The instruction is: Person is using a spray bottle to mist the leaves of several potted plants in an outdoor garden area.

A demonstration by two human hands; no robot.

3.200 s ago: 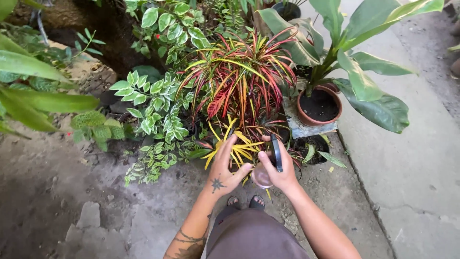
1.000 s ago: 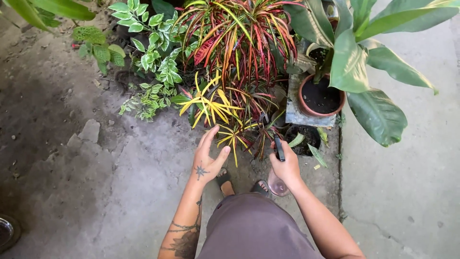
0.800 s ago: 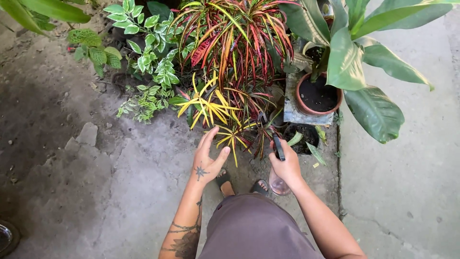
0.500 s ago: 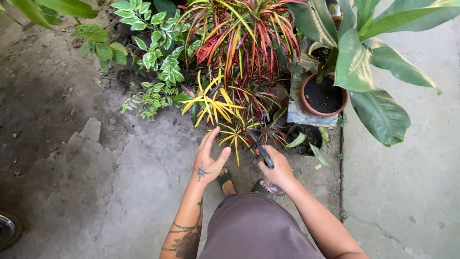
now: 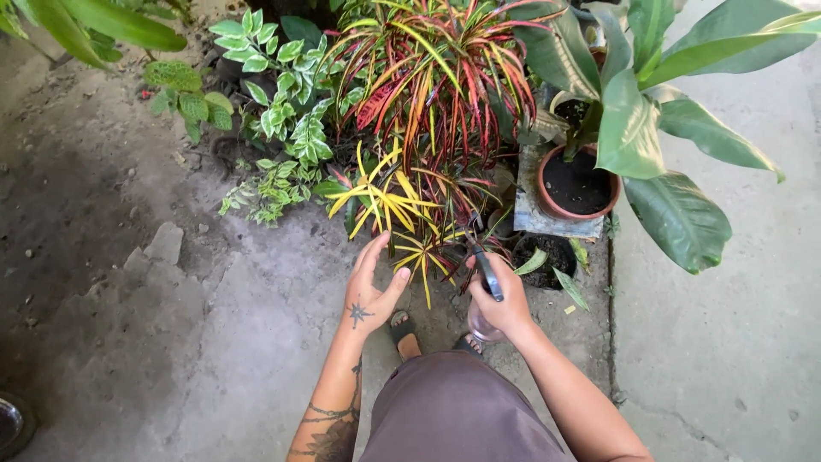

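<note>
Yellow-leaved croton, narrow drooping leaves

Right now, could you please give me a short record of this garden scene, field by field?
Left hand: open, fingers touching the yellow croton leaves
Right hand: grip closed on a clear spray bottle with a dark nozzle
Behind: red and green croton
Right side: terracotta pot of soil on a slab
Ground: rough concrete
</note>
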